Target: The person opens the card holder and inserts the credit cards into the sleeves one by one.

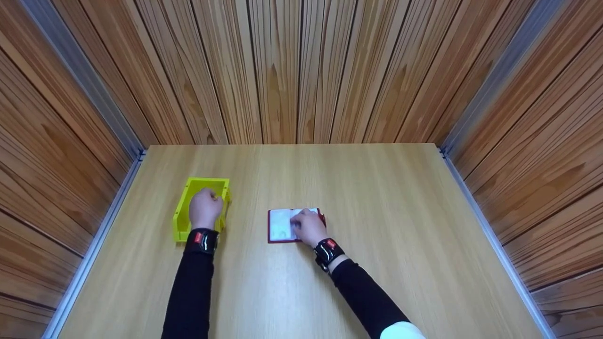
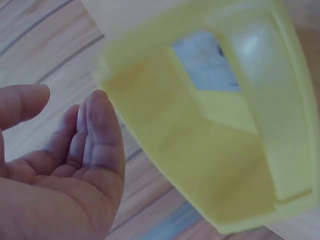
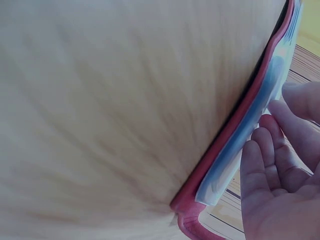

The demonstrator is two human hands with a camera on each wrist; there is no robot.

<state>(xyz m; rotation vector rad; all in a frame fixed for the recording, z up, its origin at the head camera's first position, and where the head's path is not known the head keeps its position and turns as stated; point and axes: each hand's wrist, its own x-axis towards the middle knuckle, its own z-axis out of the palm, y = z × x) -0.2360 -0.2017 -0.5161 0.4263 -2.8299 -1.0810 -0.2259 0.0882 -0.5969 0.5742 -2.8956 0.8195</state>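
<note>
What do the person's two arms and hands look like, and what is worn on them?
Both arms wear long black sleeves; a bit of white cloth shows at the right one's lower end. Each wrist carries a glossy black band with a small red marking. The left hand and right hand are bare, with no gloves or visible rings.

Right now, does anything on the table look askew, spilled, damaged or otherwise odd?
Nothing stands out. The yellow bin sits upright on the table under the left hand. The red booklet lies open and flat, the right hand touching its pages. No spill or damage shows.
</note>
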